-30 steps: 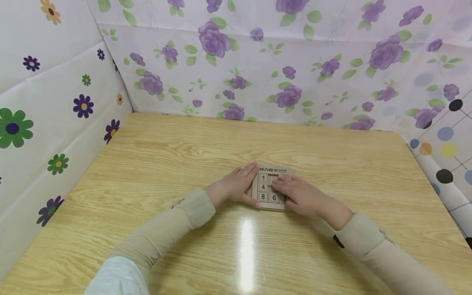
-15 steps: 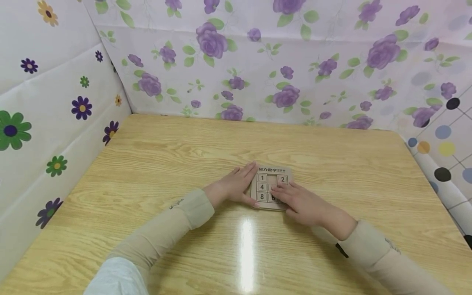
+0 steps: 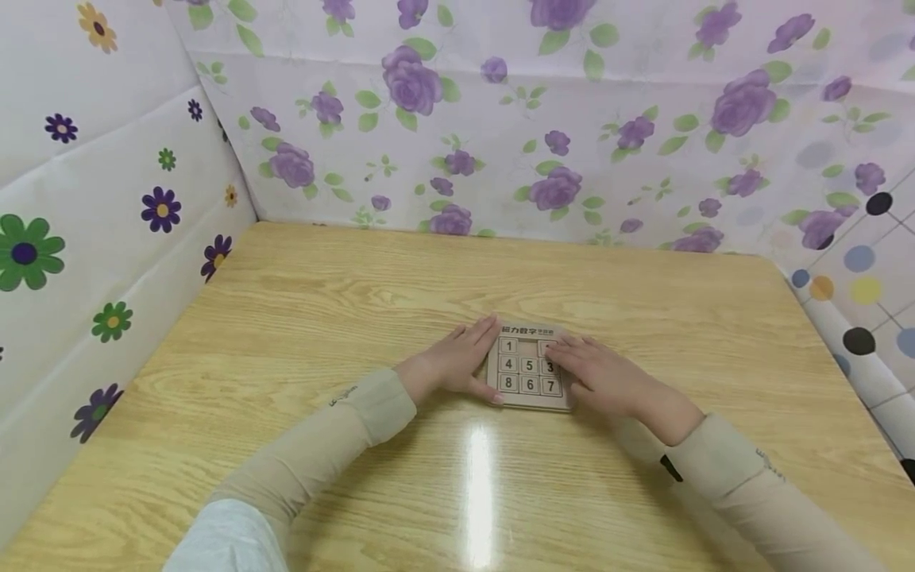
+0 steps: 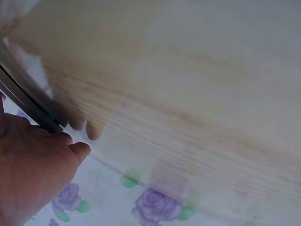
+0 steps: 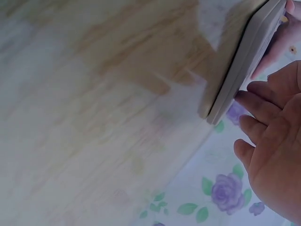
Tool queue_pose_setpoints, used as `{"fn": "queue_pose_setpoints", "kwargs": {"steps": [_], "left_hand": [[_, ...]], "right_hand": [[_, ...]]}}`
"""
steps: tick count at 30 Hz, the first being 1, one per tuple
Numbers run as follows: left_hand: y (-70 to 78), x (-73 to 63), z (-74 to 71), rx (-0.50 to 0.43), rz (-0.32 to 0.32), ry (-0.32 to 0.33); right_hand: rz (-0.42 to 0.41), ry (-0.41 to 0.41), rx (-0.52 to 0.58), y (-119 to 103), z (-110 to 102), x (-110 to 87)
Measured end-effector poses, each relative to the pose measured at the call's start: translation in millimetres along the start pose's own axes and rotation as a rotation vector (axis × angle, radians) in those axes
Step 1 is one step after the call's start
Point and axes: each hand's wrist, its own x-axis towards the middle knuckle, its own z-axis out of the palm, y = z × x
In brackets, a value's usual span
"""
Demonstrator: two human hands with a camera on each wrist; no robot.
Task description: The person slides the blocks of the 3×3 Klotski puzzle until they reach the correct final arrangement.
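A glossy wood-grain table point(image 3: 357, 294) fills the lower frame of the head view, with a white streak of glare at bottom centre; behind it, a creased white sheet point(image 3: 472, 119) printed with purple roses spans the top. Beige sleeves point(image 3: 379, 401) reach in from lower left and lower right. The left hand point(image 3: 457, 361), thumb and straight fingers spread apart, lies against the left edge of a flat, square number puzzle point(image 3: 538, 403) right of centre. The right hand point(image 3: 608, 377), fingers extended and loose, comes over its right side, fingertips partly hiding the upper-right tile point(image 3: 545, 347). Only the head view shows the face: 1, 4, 5, 3, 8, 6, 7 and a vacant slot top middle. Only the wrist views show its layered edge, pale and round-cornered in the right one, mirrored in the tabletop.
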Motion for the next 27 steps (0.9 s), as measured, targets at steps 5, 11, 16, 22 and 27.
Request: {"fn": "queue_pose_setpoints", "kwargs": {"steps": [5,11,16,22,27], "left_hand": [[-0.2,-0.1,-0.7,0.008,0.001,0.002],[1.3,-1.7,-2.6,0.01,-0.002,-0.008],[2.5,-1.5,-2.5,0.024,-0.005,-0.014],[2.7,-1.2,-1.9,0.032,-0.009,-0.013],[1.3,-1.3,-1.8,0.03,-0.009,-0.01]], "right_hand": [[-0.002,0.0,0.011,-1.6,1.1,3.9],[-0.034,0.003,0.005,-8.7,1.4,10.7],[-0.039,-0.018,-0.009,-12.9,1.9,15.3],[-0.035,-0.033,-0.011,-12.0,4.6,16.2],[-0.033,-0.017,-0.013,-8.9,5.3,10.4]]}}
